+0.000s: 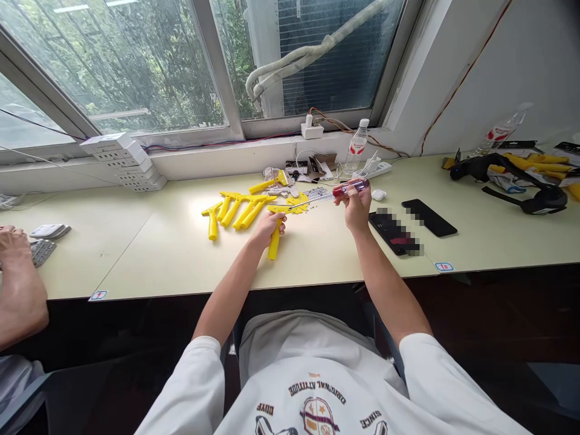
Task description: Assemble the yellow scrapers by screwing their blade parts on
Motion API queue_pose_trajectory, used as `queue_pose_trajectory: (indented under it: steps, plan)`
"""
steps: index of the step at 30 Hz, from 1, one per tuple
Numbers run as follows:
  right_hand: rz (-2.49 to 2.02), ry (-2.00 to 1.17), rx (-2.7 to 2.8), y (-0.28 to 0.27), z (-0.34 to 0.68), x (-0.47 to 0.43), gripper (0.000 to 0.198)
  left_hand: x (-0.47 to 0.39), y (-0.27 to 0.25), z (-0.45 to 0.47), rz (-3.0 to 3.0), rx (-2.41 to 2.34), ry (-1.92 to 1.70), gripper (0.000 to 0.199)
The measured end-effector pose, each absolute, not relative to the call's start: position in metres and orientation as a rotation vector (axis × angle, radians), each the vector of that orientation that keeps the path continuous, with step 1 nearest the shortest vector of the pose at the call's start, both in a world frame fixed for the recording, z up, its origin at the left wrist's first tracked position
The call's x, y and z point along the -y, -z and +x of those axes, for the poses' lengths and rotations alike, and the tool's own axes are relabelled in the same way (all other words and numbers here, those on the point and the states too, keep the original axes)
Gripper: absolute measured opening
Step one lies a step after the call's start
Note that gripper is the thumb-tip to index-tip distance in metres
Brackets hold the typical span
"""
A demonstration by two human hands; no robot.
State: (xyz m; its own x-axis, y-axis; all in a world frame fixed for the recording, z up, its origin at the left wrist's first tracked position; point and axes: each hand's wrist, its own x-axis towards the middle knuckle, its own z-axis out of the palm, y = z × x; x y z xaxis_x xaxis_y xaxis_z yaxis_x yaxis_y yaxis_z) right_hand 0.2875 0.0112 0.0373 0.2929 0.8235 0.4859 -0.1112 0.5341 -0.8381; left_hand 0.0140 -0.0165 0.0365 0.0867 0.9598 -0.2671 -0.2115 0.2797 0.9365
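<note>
My left hand (267,231) is closed around the handle of a yellow scraper (273,246), held upright over the table with its head at the top. My right hand (357,212) grips a screwdriver (339,191) by its red, see-through handle. The long shaft points left, and its tip meets the scraper's head; whether it sits in a screw is too small to tell. Several more yellow scrapers (231,211) lie left of my hands. Just behind the held one are flat yellow pieces (298,200), grey metal strips (317,193) and tiny dark bits scattered about.
Behind the pieces lie a whitish glove (285,190) and another scraper (269,183). A plastic bottle (356,148) and power strip (379,170) stand near the window ledge. Two phones (430,217) rest at right, beyond them a black strapped headset (539,187). Another person's arm (20,290) is at left.
</note>
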Motion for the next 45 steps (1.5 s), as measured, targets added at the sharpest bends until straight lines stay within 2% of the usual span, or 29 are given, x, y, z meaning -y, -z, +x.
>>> queue_pose_trajectory:
  steps: [13, 45]
  plan:
    - [-0.695, -0.731, 1.098, -0.034, 0.287, -0.013, 0.044, 0.016, -0.034, 0.013, 0.849, -1.098, -1.054, 0.037]
    - [-0.772, -0.732, 1.152, -0.032, 0.283, -0.012, 0.052, 0.007, -0.022, 0.007, 0.815, -1.004, -1.036, 0.031]
